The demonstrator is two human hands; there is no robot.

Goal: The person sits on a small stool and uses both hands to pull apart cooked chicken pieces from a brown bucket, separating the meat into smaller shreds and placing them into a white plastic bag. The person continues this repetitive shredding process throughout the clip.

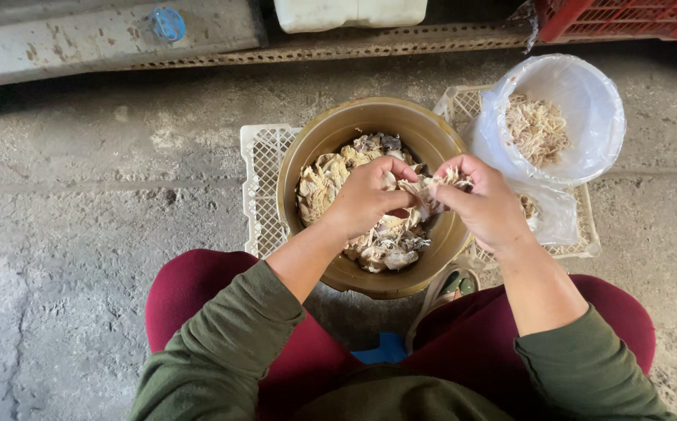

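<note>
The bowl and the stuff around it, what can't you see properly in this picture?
Head view:
- Bottom of the brown bowl: covered by the pale mushroom pieces.
- Piece held between both hands: partly hidden by the left hand and right hand.
- White crates: middle hidden by the bowl.
- Red crate and white container: cut off by the top edge.
- Sandal: mostly behind the right arm.

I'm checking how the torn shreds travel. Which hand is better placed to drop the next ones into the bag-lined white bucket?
The right hand, probably. It grips the mushroom piece on the side nearest the white bucket, which sits to its upper right. The left hand is over the brown bowl, farther away.
</note>
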